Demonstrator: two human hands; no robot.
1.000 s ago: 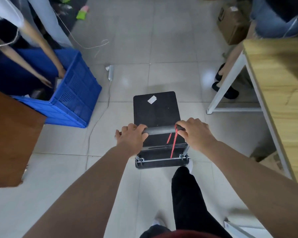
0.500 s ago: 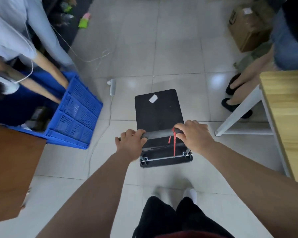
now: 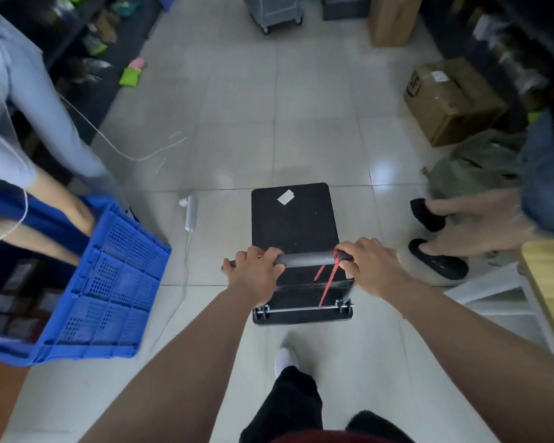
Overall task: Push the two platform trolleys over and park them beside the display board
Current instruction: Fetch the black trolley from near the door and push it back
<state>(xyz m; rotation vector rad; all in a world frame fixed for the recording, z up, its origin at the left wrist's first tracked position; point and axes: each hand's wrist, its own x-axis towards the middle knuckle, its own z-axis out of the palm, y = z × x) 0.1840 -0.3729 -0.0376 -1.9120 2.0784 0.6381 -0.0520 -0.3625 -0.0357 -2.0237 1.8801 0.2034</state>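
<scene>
Your two hands are on the handle (image 3: 307, 259) of the black trolley (image 3: 293, 219), which stands on the tiled floor (image 3: 301, 123) straight ahead of you, its deck stretching away from the bar. Your left hand (image 3: 253, 273) is wrapped round the left end of the handle, fingers curled over the top. Your right hand (image 3: 373, 266) grips the right end the same way, and a stretch of bare bar shows between them. A red cord (image 3: 328, 282) is tied to the bar just beside your right hand and hangs down to the metal rod at the trolley's near edge. A small white label (image 3: 285, 197) lies on the far part of the deck.

To your left a blue crate (image 3: 109, 282) sits tilted, near the trolley but apart from it, with another person's arms reaching into it. A white power strip (image 3: 190, 212) lies on the floor between crate and trolley. To your right are a wooden bench (image 3: 550, 282) and, just beyond it, a person's black shoes (image 3: 438, 259). A cardboard box (image 3: 451, 100) lies farther off on the right, and a grey wheeled cart (image 3: 275, 11) stands at the far end of the aisle. Your white shoe (image 3: 285, 358) is just behind the trolley.
</scene>
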